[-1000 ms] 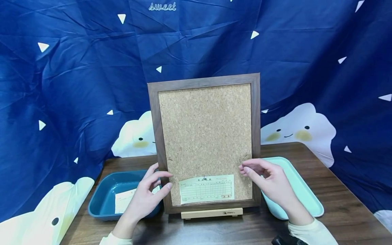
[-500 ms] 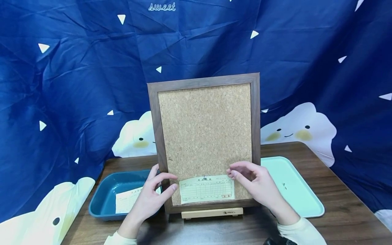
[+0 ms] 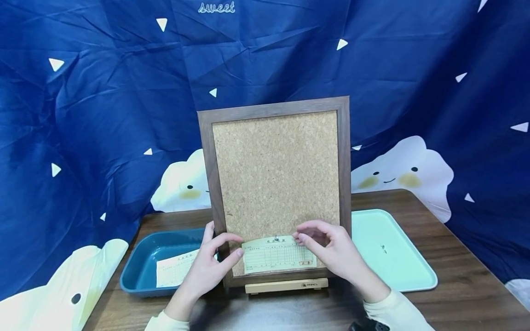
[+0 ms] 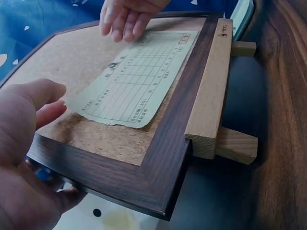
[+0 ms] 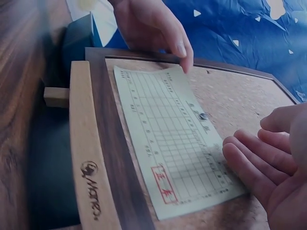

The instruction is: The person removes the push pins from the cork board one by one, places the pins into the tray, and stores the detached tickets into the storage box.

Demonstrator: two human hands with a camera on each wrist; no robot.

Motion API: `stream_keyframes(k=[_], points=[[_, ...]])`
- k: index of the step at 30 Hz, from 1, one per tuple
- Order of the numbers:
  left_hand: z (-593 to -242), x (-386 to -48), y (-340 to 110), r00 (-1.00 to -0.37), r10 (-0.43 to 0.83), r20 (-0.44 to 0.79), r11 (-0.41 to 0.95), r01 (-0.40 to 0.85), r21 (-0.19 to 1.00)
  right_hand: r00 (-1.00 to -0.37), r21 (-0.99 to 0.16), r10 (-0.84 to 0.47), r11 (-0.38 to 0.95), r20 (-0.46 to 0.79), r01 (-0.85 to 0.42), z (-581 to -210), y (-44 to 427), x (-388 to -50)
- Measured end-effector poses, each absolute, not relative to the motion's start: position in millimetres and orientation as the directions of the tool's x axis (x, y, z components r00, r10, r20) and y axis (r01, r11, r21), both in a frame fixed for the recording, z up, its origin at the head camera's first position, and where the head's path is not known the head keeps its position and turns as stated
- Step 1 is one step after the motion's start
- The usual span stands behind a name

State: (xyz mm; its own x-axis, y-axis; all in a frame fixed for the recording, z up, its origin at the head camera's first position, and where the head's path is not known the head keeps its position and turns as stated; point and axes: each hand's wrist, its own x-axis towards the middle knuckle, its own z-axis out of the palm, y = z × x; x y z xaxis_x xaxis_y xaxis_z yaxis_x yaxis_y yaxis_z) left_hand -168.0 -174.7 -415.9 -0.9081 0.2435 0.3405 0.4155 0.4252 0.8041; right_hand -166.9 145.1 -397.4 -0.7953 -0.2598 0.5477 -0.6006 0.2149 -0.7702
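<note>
A pale green printed slip [image 3: 279,255] sits low on a cork board [image 3: 277,174] in a brown frame, with a small pushpin [image 5: 203,116] at its top edge. At the frame's left side is my left hand [image 3: 211,264]; its index finger and thumb reach in front to the slip's left end, while other fingers lie behind the frame. My right hand [image 3: 331,246] is at the slip's upper right, fingertips at its edge, loosely bent. In the left wrist view the slip's left end curls off the cork. Whether the right fingertips touch it, I cannot tell.
A wooden stand [image 3: 286,286] supports the board on the dark wood table [image 3: 451,257]. To the left, a blue tray [image 3: 138,262] holds another printed slip [image 3: 175,269]. On the right is a mint tray [image 3: 397,234] with small dark bits. A blue cloth [image 3: 269,50] hangs behind.
My right hand has moved left from the frame's right side to the slip's upper right, uncovering more of the mint tray. My left hand has shifted slightly right toward the slip.
</note>
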Motion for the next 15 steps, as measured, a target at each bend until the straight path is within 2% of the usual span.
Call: stream_keyframes(k=[7,15], points=[[-419,-169,-171,-0.918,0.221,0.329,0.424,0.394,0.815,-0.803,-0.772,-0.294,0.243,0.518,-0.587,-400,136,-168],[-425,-171,-168,-0.895,0.231,0.381,0.38,0.443,0.812,-0.812,-0.779,-0.305,0.256,0.498,-0.573,-404,126,-168]])
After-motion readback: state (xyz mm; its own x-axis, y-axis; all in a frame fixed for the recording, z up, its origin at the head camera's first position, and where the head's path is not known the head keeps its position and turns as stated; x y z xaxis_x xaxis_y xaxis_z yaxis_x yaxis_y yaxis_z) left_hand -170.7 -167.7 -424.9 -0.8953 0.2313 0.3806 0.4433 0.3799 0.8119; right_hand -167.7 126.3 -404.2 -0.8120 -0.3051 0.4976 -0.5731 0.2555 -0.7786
